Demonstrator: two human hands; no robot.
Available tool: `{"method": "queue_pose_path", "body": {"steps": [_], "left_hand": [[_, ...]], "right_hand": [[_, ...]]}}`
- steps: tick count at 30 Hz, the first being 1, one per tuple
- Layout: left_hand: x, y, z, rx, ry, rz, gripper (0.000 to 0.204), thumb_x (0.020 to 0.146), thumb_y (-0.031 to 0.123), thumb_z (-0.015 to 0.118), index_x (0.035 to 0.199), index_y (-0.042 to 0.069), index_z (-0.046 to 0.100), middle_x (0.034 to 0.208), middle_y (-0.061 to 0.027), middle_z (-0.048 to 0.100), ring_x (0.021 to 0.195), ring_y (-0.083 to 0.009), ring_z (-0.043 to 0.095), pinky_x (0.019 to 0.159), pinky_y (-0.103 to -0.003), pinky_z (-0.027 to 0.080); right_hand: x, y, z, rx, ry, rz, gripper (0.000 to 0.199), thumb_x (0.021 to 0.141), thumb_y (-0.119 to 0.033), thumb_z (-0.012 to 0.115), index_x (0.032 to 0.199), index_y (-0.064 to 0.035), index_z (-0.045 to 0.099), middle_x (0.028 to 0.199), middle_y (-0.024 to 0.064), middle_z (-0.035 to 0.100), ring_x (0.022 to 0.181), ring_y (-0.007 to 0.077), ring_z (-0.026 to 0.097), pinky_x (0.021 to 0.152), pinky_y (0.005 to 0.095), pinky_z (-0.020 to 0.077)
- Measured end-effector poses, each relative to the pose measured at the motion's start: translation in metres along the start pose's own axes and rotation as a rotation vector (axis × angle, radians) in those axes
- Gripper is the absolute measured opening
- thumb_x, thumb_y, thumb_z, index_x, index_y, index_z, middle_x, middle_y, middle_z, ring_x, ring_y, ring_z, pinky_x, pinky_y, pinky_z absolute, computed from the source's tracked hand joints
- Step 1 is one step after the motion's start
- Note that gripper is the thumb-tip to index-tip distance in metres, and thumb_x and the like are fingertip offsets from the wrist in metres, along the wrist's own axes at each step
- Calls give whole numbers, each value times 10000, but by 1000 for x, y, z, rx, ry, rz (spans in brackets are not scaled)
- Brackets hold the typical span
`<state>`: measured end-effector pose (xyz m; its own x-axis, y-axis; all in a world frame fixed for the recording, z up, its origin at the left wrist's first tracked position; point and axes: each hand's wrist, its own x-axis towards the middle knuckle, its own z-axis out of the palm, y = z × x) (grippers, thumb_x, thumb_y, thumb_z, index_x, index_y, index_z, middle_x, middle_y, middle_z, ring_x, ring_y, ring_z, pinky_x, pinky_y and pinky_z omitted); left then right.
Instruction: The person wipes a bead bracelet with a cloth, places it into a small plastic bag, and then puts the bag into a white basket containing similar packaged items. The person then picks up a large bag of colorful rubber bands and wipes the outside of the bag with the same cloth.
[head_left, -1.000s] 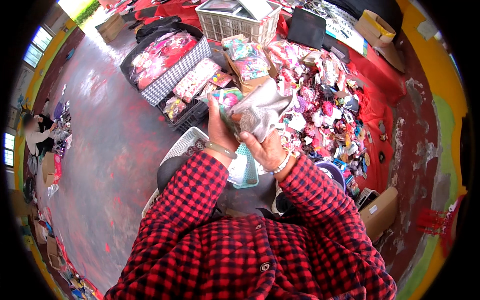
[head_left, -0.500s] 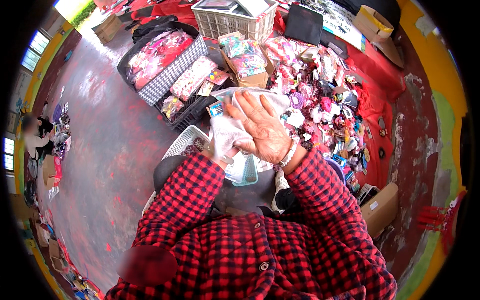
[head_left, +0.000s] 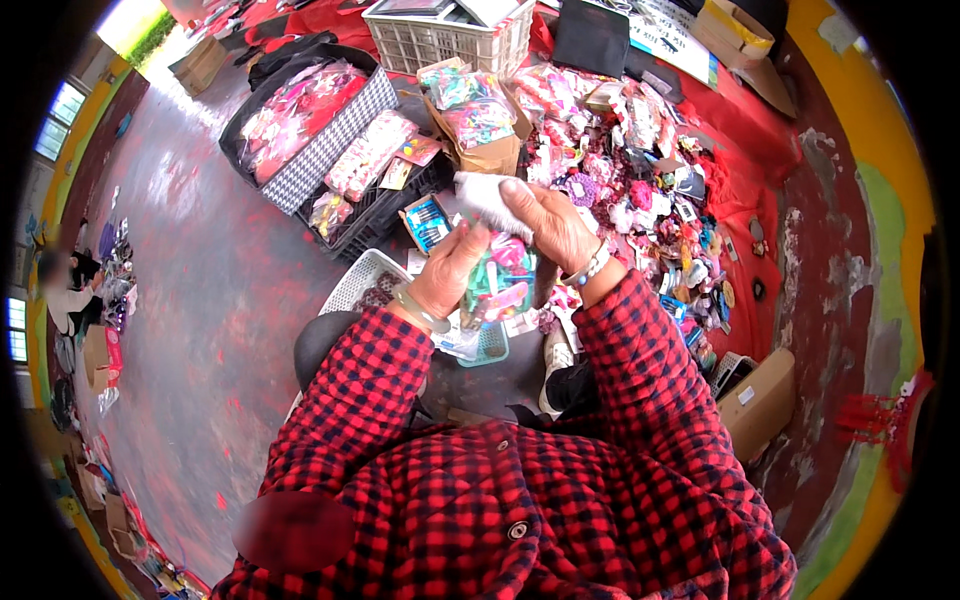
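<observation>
Between my hands hangs a clear plastic bag [head_left: 497,285] holding pink and green small pieces, perhaps hair clips. My left hand [head_left: 450,272] is closed at the bag's upper left edge, thumb and fingers pinching it. My right hand [head_left: 562,232] grips a bunched white cloth [head_left: 488,200] just above the bag, thumb on top. The cloth's lower end meets the top of the bag; whether it is pressed on it I cannot tell. Left of my hands lies a small blue-fronted box [head_left: 427,224]. Below are a white basket [head_left: 350,290] and a light-blue basket [head_left: 493,347], partly covered by papers.
A large heap of hair accessories [head_left: 640,190] spreads over red cloth at the right. Ahead stand a cardboard box of bagged goods [head_left: 490,155], a black crate [head_left: 365,235], a houndstooth-patterned bin [head_left: 325,140] and a beige crate [head_left: 405,45]. A person [head_left: 65,290] sits far left.
My right hand was spread flat over the white cloth; now it grips the cloth bunched up. My left hand has come off the cloth to the bag, which now shows between my hands.
</observation>
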<state>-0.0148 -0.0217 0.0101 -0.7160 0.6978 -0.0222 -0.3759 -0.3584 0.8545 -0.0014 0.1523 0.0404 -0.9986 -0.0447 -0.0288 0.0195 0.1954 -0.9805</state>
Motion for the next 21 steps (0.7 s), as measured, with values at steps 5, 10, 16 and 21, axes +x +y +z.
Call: {"method": "queue_pose_path", "body": {"steps": [5, 10, 16, 21], "left_hand": [[2, 12, 3, -404, 55, -80, 578, 852, 451, 521, 1225, 21, 424, 1089, -124, 568, 915, -231, 598, 779, -378, 509], [-1, 31, 7, -334, -86, -153, 549, 771, 298, 660, 1201, 26, 452, 1030, -99, 581, 894, -191, 600, 766, -349, 513], [-8, 34, 9, -108, -107, -239, 468, 773, 63, 607, 1208, 37, 438, 1075, -40, 535, 974, -137, 551, 839, -287, 459], [-3, 25, -3, -32, -156, -269, 408, 803, 90, 576, 1186, 31, 448, 1016, -38, 558, 914, -123, 567, 778, -269, 467]], "right_hand": [[14, 35, -2, 1020, 24, 348, 490, 923, -453, 365, 1122, -35, 529, 984, 111, 620, 836, 208, 600, 693, 341, 503], [5, 0, -26, 1297, -58, -87, 576, 934, -449, 294, 1282, 0, 388, 1260, 154, 473, 1164, 295, 449, 996, 414, 343], [-18, -32, -10, 485, -172, -217, 590, 911, -471, 372, 1260, 4, 404, 1148, 142, 546, 1055, 229, 524, 914, 315, 399], [-12, 10, 13, 191, -162, -114, 395, 834, -328, 609, 1035, 9, 568, 886, 81, 626, 810, 118, 551, 728, 296, 454]]}}
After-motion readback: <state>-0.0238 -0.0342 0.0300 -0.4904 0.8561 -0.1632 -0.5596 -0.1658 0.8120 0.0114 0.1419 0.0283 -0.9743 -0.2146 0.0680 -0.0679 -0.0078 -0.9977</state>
